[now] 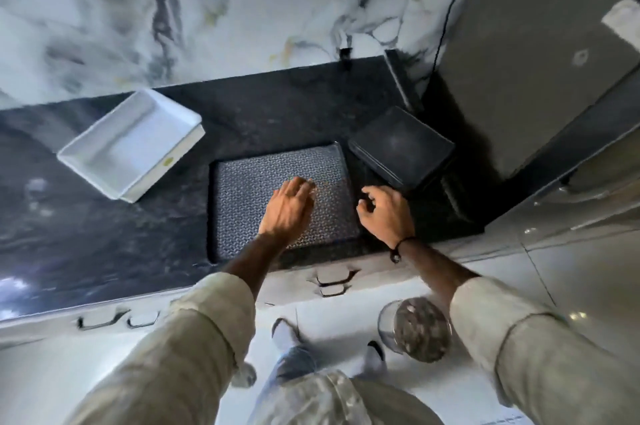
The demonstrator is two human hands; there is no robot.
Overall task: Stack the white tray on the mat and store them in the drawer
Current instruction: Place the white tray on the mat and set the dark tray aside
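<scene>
1. The left hand [289, 208] lies flat over the middle of the mat [242, 203], fingers [304, 186] extended and close together, palm down, gripping nothing; whether it presses on the mat or hovers just above it cannot be told.
2. The right hand [388, 211] sits at the mat's 3 o'clock edge, fingers curled loosely inward near the rim. No object shows in its grasp, and contact with the mat edge cannot be told. A dark cord bracelet [398, 248] circles its wrist.
3. The mat is a dark, patterned rectangle lying flat on the black countertop [104, 234], its 6 o'clock side close to the counter's front edge. Bare counter lies open at its 9 o'clock and 12 o'clock sides.
4. At the mat's 2 o'clock corner a black square box [401, 146] stands just beside it, leaving little room on that side.
5. The white tray [130, 144] rests at 10 o'clock from the mat, apart from it and turned at an angle. It is empty, with a small yellow sticker on one wall.
6. Below the counter's front edge, at 6 o'clock, the drawer [298, 281] front with its dark handle [334, 281] looks closed.
7. On the floor, at 5 o'clock from the hands, stands a clear jar [415, 329] with a speckled lid.
</scene>
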